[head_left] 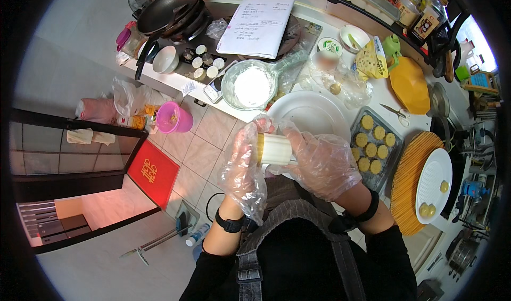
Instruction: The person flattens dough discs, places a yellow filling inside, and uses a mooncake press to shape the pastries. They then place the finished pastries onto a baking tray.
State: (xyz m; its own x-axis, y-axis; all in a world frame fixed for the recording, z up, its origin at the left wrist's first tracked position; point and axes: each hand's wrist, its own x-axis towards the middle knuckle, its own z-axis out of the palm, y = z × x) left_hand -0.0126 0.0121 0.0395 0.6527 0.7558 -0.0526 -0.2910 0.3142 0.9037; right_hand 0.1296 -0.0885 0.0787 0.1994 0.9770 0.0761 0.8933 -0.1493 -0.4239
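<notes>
Both hands wear clear plastic gloves and hold a white plastic mooncake press sideways in front of my apron. My left hand lies flat along its left end, where a yellow rim of dough shows between palm and mould. Around the other end, near the plunger, my right hand is closed; its fingers hide part of the handle. Just beyond the press is a large white basin. To the right, a grey baking tray carries several round, patterned yellow cakes.
A glass pan of white flour is at the counter edge, beside a phone. Scissors lie behind the tray. A white perforated plate with yellow balls rests on a woven tray. A handwritten notebook covers the stove.
</notes>
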